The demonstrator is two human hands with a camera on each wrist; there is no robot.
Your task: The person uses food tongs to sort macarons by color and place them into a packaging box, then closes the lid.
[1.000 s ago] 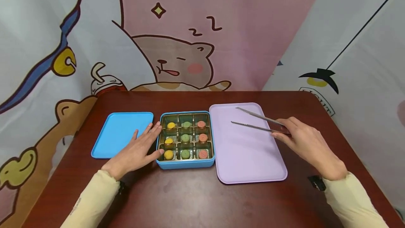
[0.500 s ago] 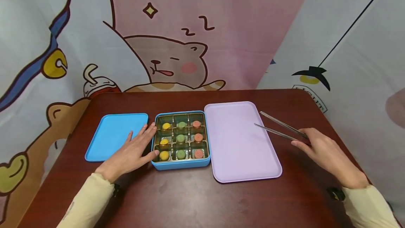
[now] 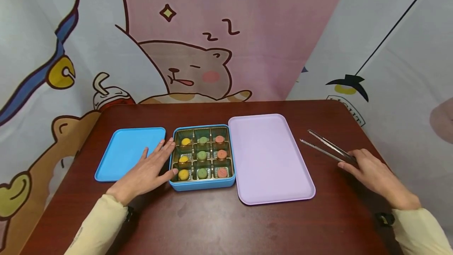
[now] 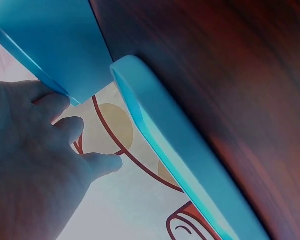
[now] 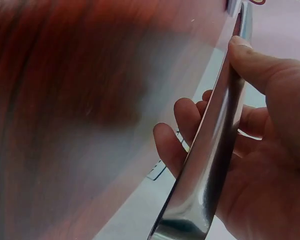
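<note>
A pair of metal tongs (image 3: 330,145) is held by my right hand (image 3: 376,176), to the right of the lilac tray. In the right wrist view the thumb lies along the tongs (image 5: 210,160), with the fingers on the other side. My left hand (image 3: 145,172) rests with spread fingers against the left edge of the blue box (image 3: 203,185). Inside the box, a gold divided insert holds one small macaron-like piece per compartment: yellow ones (image 3: 183,174) left, green ones (image 3: 201,156) in the middle, pink ones (image 3: 221,154) right.
A flat blue lid (image 3: 122,154) lies left of the box, partly under the left hand's reach. The lilac tray (image 3: 272,160) stands close against the box's right side. All rest on a dark brown table (image 3: 226,223), with a printed cartoon cloth (image 3: 283,30) behind it.
My right hand has carried the tongs from above the lilac tray to the right, off the tray and lower toward the table. The left hand and the box have stayed in place.
</note>
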